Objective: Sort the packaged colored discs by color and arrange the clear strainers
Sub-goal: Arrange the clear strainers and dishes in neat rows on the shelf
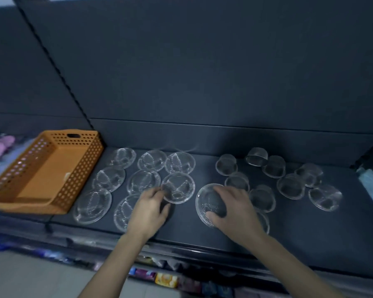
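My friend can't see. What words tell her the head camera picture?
On a dark shelf, the left hand pinches a flat clear strainer while the right hand grips a domed strainer. An orange basket sits at the left.

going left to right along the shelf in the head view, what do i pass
orange perforated basket → flat clear strainers → left hand pinching one → right hand gripping a strainer → domed strainers

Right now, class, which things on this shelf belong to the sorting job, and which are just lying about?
Job: flat strainers, left hand pinching one; domed strainers, right hand gripping one.
Lying about: orange basket; pink things far left; packets below the shelf.
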